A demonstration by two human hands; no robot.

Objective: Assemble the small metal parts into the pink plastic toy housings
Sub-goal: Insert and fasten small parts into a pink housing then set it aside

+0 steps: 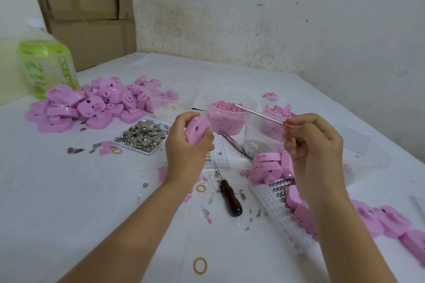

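My left hand [187, 147] grips a pink plastic housing [197, 130] above the table, its holed face turned up. My right hand [310, 138] pinches a thin metal rod tool [257, 114] that points up and left over the tubs, apart from the housing. A white tray of small metal parts [143, 136] lies just left of my left hand. A heap of pink housings [96, 103] sits at the far left. More pink housings [268, 167] lie under my right hand and along the right edge [391, 220].
A clear tub of pink pellets [227, 115] and a tub of pink pieces [273, 119] stand behind my hands. Tweezers [234, 145], a dark-handled awl [230, 197], a white grid tray [276, 207], rubber bands [200, 265] and scattered bits lie on the white table. A green jar [47, 66] and cardboard boxes [87, 11] stand at the back left.
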